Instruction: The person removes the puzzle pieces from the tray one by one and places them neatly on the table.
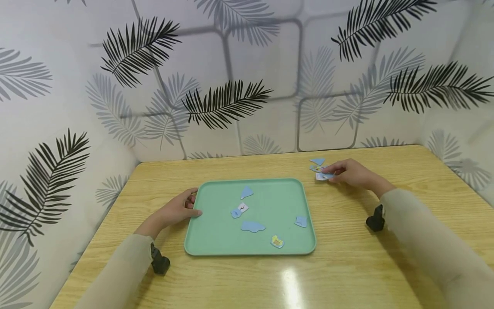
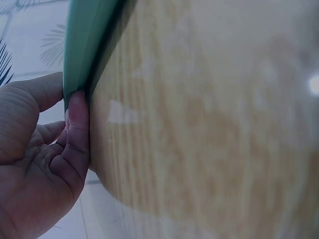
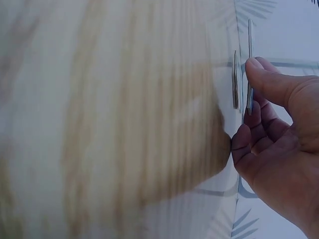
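Observation:
My left hand (image 1: 178, 209) grips the left rim of a green tray (image 1: 216, 244), thumb over the rim and fingers against its outer side. In the left wrist view the tray edge (image 2: 82, 50) runs up from the fingertips. At the back right, my right hand (image 1: 353, 174) pinches a flat blue-and-white puzzle piece (image 1: 321, 177) between thumb and fingers. The right wrist view shows that piece edge-on, a little above the tabletop. Just beyond it lie a blue triangular piece (image 1: 318, 161) and a blue piece with yellow (image 1: 313, 168).
Inside the tray are several pieces: a blue triangle (image 1: 246, 192), a white-and-blue piece (image 1: 240, 210), a long blue one (image 1: 252, 226), a yellow one (image 1: 277, 241) and a blue one (image 1: 301, 221). The wooden table (image 1: 347, 274) meets a leaf-patterned wall (image 1: 262, 124) behind.

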Demonstrator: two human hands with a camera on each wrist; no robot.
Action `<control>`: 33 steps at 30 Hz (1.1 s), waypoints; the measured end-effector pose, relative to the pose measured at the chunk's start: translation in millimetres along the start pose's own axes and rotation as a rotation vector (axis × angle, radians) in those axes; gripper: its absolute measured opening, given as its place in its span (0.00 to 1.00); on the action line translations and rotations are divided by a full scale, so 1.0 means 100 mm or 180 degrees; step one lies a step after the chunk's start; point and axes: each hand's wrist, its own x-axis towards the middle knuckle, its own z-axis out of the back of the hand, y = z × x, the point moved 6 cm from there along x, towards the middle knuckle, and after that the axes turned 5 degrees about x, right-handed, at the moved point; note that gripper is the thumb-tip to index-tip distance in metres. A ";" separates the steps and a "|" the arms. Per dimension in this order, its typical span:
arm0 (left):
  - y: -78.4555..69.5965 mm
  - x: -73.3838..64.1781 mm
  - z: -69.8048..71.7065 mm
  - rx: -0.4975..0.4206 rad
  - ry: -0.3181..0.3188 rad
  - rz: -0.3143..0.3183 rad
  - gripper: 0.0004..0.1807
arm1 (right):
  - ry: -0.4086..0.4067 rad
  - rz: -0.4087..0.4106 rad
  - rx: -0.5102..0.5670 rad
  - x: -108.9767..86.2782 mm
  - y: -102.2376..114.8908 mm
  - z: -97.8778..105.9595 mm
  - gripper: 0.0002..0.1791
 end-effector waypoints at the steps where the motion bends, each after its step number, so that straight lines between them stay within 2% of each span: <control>1: 0.00 0.00 0.00 0.0006 0.0003 -0.0005 0.40 | 0.0009 -0.0018 0.0007 0.01 -0.01 0.00 0.19; 13: -0.01 0.00 0.00 0.0039 -0.0002 0.0044 0.41 | 0.0110 0.0061 -0.0090 0.04 -0.01 -0.04 0.17; 33: -0.05 -0.02 -0.01 -0.0093 0.0038 -0.0021 0.41 | 0.0101 0.0090 -0.0163 0.09 0.00 -0.07 0.16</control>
